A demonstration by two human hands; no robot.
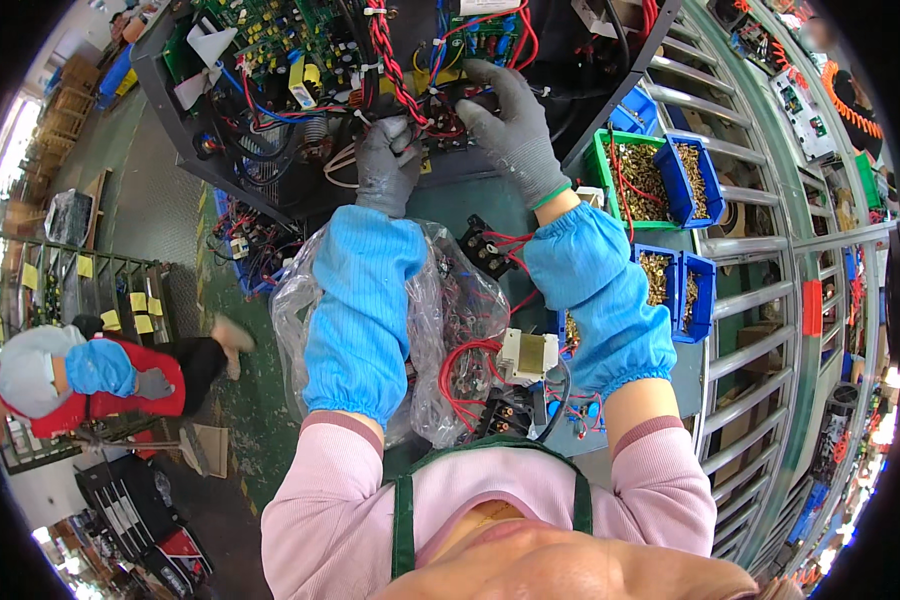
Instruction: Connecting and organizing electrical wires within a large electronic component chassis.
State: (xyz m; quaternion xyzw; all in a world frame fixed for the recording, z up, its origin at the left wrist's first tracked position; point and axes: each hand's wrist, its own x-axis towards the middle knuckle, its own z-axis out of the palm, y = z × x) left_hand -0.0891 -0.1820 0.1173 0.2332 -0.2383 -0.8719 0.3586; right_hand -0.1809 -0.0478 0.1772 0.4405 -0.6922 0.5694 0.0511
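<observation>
A dark metal equipment housing (185, 135) stands in front of me, with green circuit boards (270, 35) and many wires inside. My left hand (388, 165), in a grey glove, is at the housing's near side with its fingers curled together. What they pinch, if anything, is hidden; a twisted red cable (388, 60) runs down close beside them. My right hand (515, 130), also gloved, reaches over the near edge among black and red wires. Its thumb and forefinger are apart, and nothing shows held between them.
Green and blue bins (708, 180) of small brass-coloured parts sit at my right, beside a roller conveyor (740, 300). Below my arms lie clear plastic wrap (425, 370), a transformer (526, 356) and a black terminal block (485, 247). Another person (100, 370) sits at the left.
</observation>
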